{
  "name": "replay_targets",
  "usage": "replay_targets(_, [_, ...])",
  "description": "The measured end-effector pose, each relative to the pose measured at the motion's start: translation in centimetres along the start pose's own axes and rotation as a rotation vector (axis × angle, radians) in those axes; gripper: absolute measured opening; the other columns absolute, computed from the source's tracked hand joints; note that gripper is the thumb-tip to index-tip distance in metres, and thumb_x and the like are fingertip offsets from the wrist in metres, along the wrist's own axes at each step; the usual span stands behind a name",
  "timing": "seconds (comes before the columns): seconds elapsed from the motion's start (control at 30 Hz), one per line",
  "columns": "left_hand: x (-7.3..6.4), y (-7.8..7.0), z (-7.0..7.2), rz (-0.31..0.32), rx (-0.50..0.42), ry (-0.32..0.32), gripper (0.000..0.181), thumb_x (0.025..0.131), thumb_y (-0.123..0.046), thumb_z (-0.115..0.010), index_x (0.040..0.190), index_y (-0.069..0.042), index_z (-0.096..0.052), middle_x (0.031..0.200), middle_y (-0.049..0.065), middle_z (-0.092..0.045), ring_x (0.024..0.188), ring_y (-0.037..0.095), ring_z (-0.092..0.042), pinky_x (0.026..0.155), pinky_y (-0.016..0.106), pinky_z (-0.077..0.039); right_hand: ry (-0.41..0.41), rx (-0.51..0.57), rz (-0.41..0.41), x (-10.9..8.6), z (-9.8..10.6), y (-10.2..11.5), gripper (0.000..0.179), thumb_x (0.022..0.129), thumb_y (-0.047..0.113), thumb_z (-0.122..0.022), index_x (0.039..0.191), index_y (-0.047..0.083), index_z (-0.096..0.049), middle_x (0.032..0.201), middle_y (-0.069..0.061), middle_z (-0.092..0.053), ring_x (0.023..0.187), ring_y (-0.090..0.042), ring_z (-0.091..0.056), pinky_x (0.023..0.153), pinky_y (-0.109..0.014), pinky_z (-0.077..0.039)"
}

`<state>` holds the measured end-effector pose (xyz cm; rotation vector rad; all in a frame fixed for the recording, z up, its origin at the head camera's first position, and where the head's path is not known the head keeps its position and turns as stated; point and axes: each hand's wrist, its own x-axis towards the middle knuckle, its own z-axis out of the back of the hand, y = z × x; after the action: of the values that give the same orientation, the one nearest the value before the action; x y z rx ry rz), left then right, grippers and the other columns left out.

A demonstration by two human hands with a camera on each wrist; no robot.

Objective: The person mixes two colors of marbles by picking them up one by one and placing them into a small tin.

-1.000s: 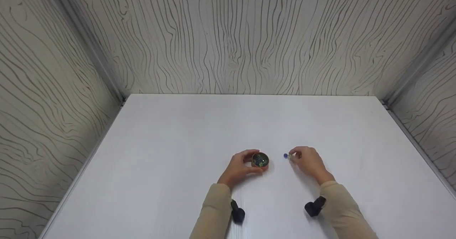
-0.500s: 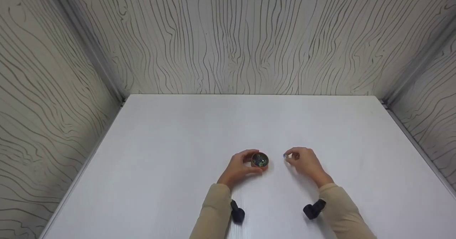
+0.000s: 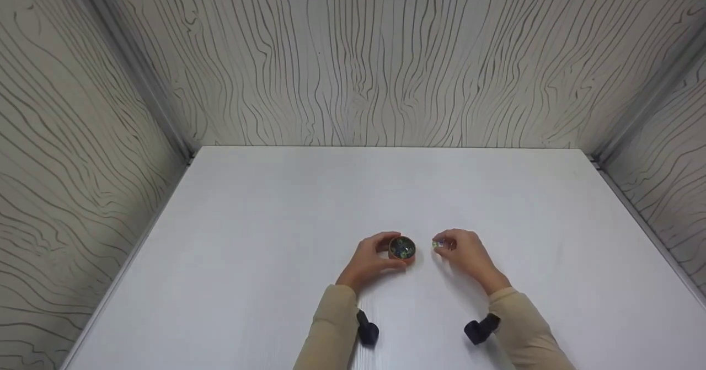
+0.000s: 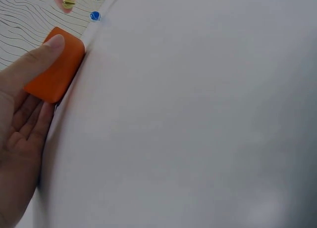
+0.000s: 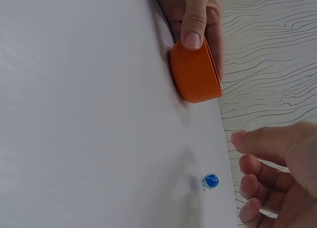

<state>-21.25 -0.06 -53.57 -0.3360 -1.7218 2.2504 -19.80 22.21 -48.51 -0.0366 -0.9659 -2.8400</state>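
My left hand (image 3: 368, 257) grips a small orange cup (image 4: 63, 72) standing on the white table, thumb on one side and fingers on the other. Dark, glassy marbles (image 3: 402, 246) fill it in the head view. Just right of the cup, my right hand (image 3: 466, 251) pinches a yellow marble (image 4: 68, 2) between its fingertips, above the tabletop. A blue marble (image 5: 211, 181) lies close below the right fingers, apart from the cup. In the right wrist view the yellow marble is hidden.
The white table (image 3: 276, 204) spreads around both hands. Behind it stands a wood-grain patterned wall (image 3: 353, 61), with similar panels at the sides. A black wrist camera (image 3: 368, 332) sits on the left sleeve, another black camera (image 3: 479, 330) on the right.
My right hand has moved left toward the cup, its fingertips now pinching the yellow marble over the blue one. The left hand and the cup have stayed in place.
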Motion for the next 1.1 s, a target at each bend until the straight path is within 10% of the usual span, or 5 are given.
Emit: replay_targets(1.1, [0.0, 0.2, 0.2, -0.037, -0.038, 0.016, 0.066, 0.072, -0.014, -0.083, 0.132, -0.006, -0.056, 0.129, 0.011, -0.064, 0.120, 0.026, -0.063, 0.108, 0.036, -0.047, 0.016, -0.002, 0.081, -0.1, -1.0, 2.0, 0.014, 0.081, 0.004, -0.072, 0.095, 0.004, -0.074, 0.072, -0.004, -0.063, 0.067, -0.006, -0.047, 0.059, -0.017, -0.040])
